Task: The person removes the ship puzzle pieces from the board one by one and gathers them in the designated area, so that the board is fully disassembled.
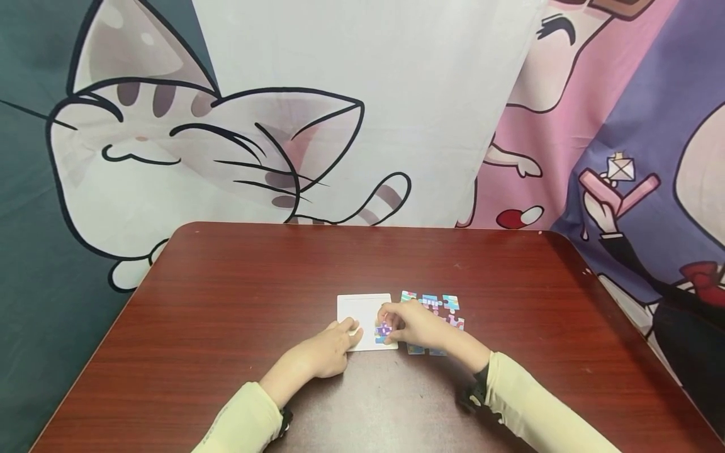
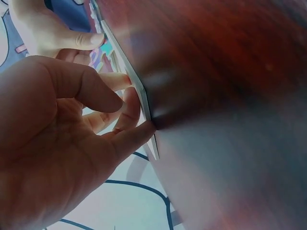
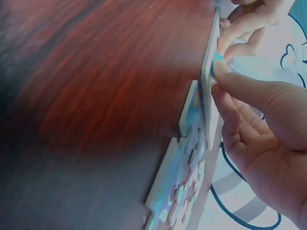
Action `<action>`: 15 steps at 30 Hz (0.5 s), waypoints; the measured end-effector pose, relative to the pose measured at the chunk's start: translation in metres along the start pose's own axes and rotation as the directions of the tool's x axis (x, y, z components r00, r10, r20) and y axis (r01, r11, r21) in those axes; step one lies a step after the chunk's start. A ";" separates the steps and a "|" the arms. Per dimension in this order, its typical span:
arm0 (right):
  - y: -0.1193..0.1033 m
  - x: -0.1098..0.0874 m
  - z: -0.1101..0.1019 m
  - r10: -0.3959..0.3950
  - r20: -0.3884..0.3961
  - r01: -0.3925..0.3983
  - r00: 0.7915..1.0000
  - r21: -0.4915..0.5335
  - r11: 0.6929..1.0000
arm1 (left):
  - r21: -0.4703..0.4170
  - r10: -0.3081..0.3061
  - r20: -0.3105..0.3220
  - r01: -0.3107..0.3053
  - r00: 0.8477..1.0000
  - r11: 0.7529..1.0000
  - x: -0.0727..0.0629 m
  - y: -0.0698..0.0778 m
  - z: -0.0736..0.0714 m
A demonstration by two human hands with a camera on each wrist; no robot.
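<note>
A white puzzle tray [image 1: 362, 307] lies flat on the table. My right hand [image 1: 421, 325] reaches over the tray's right part and pinches a purple and blue jigsaw piece [image 1: 381, 339] between thumb and fingers. In the right wrist view the piece's blue edge [image 3: 218, 56] shows under the thumb tip, right at the tray's surface. The fingers of my left hand [image 1: 323, 353] rest on the tray's lower left part, and one fingertip touches its near edge in the left wrist view.
Several colourful jigsaw pieces [image 1: 450, 302] lie close together just right of the tray, partly hidden under my right hand and forearm. The reddish-brown table [image 1: 255, 277] ends at a curtain [image 1: 442, 126] printed with cartoon figures.
</note>
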State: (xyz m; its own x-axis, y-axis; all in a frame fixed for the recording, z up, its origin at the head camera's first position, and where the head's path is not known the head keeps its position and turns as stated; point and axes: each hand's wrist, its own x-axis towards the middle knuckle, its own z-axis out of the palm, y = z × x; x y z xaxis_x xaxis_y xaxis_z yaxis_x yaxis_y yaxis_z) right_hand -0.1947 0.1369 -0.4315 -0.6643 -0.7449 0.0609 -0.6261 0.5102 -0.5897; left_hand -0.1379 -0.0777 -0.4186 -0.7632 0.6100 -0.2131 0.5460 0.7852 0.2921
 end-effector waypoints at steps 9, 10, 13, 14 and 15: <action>0.001 -0.006 -0.003 -0.054 -0.031 0.054 0.998 -0.019 0.998 | -0.015 0.005 -0.010 -0.005 1.000 1.000 0.001 -0.001 0.001; 0.002 -0.007 -0.004 -0.046 -0.030 0.045 0.998 -0.016 0.999 | -0.022 0.004 -0.011 -0.004 1.000 1.000 0.001 -0.001 0.001; 0.004 -0.011 -0.007 -0.013 -0.029 0.013 0.999 0.003 1.000 | -0.020 0.011 -0.016 -0.012 1.000 1.000 0.000 0.000 0.000; 0.005 -0.012 -0.008 0.003 -0.032 -0.003 0.999 0.006 1.000 | -0.018 0.015 -0.017 -0.016 1.000 1.000 0.000 0.000 0.000; 0.005 -0.014 -0.009 0.019 -0.032 -0.019 0.999 0.010 1.000 | -0.018 0.019 -0.017 -0.019 1.000 1.000 0.000 -0.001 0.000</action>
State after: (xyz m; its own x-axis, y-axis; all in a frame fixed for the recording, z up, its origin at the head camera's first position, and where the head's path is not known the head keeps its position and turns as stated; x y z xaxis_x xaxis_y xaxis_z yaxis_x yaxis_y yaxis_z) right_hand -0.1927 0.1539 -0.4278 -0.6892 -0.7207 0.0754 -0.6093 0.5201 -0.5986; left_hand -0.1381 -0.0785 -0.4184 -0.7587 0.6227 -0.1913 0.5544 0.7714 0.3124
